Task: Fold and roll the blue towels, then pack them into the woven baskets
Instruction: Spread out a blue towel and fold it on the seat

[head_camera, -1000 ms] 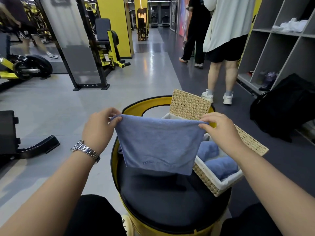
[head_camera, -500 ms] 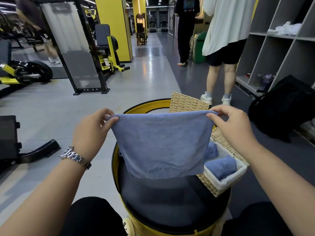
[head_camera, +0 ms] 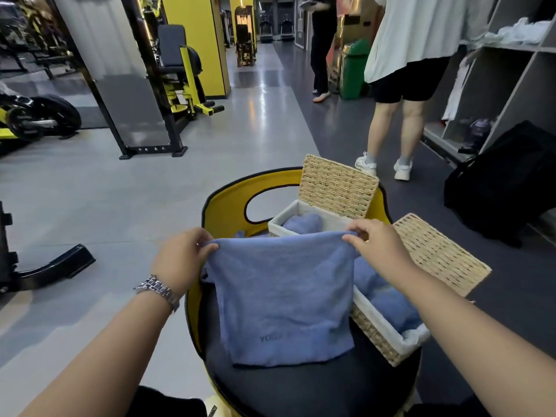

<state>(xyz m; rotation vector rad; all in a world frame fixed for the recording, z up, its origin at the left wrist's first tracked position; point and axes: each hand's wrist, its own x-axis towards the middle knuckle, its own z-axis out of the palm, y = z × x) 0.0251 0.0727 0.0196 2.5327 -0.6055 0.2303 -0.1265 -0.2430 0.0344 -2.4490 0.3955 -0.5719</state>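
Observation:
A blue towel [head_camera: 282, 296] hangs folded in front of me, its lower edge touching the dark seat [head_camera: 316, 383] of a round yellow stool. My left hand [head_camera: 180, 260] pinches its top left corner and my right hand [head_camera: 376, 251] pinches its top right corner. Behind the towel, a woven basket [head_camera: 382, 341] with white lining holds rolled blue towels [head_camera: 391, 302] on the right. A second woven basket [head_camera: 282, 225] farther back holds another blue towel [head_camera: 304, 222], its lid [head_camera: 337, 188] standing open.
The near basket's lid [head_camera: 439, 254] lies open to the right. A person [head_camera: 406, 85] in white sneakers stands just beyond the stool. A black bag [head_camera: 505, 182] and grey shelving [head_camera: 511, 70] are on the right. Gym machines [head_camera: 174, 85] stand at the left.
The towel has dropped from held high to lower, its bottom edge now on the seat. My view tilted, showing the far basket behind it.

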